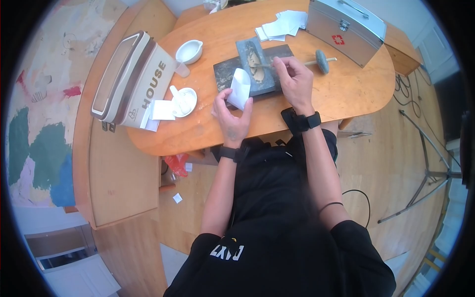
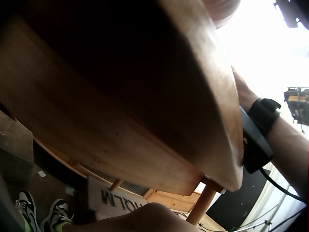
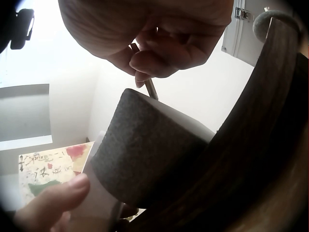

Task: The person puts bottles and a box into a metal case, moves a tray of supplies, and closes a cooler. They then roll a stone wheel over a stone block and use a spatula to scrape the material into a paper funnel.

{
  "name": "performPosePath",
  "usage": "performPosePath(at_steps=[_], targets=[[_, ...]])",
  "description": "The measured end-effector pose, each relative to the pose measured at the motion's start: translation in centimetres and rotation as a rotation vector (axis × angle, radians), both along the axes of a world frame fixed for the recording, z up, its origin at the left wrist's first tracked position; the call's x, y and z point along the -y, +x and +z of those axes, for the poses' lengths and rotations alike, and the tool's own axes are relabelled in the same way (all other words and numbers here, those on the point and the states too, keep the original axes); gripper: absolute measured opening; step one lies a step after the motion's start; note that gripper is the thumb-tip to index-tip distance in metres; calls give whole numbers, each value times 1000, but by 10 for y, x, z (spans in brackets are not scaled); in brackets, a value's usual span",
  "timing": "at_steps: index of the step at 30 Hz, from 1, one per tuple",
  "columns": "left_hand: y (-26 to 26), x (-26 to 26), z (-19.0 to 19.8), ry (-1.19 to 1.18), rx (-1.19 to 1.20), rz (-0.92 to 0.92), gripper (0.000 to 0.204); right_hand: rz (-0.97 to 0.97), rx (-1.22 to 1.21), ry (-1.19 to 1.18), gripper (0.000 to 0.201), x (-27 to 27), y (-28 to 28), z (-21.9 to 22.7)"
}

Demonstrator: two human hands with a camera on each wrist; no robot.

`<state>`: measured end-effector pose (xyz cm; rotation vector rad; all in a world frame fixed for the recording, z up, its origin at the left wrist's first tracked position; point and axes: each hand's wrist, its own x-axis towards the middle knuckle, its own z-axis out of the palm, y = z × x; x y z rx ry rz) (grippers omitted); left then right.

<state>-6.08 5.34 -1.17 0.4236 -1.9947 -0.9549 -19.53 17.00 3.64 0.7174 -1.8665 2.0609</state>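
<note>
- On the rounded wooden surface (image 1: 341, 94), a dark grey stone slab (image 1: 225, 72) carries a grey trough-shaped grinder (image 1: 250, 52)
- left hand (image 1: 231, 119) pinches a folded white paper sheet (image 1: 239, 88) upright at the slab's near edge
- right hand (image 1: 294, 79) grips a thin metal stick (image 3: 151, 89) over the grinder's trough
- silver metal first-aid case (image 1: 346, 24) and two white ceramic mortars (image 1: 189, 51) stand well apart

My desk (image 1: 346, 94) right end bare, passable; metal case (image 1: 346, 24) blocks far right corner, HOUSE bag (image 1: 133, 79) left edge.
</note>
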Motion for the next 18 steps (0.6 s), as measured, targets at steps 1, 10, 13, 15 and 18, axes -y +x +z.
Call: performPosePath(at_steps=[1,10,13,15,18], targets=[[0,0,0,1,0,2,55,-2,7,9,16,0,0,0],[0,1,-1,13,11,1,55,5,33,25,17,1,0,-2],[0,2,-2,16,12,1,55,12,44,28,17,1,-1,-5],[0,2,-2,9,5,-2,55,19,45,29,17,1,-1,-6],[0,2,-1,8,13,2,55,24,52,37,18,0,0,-5]])
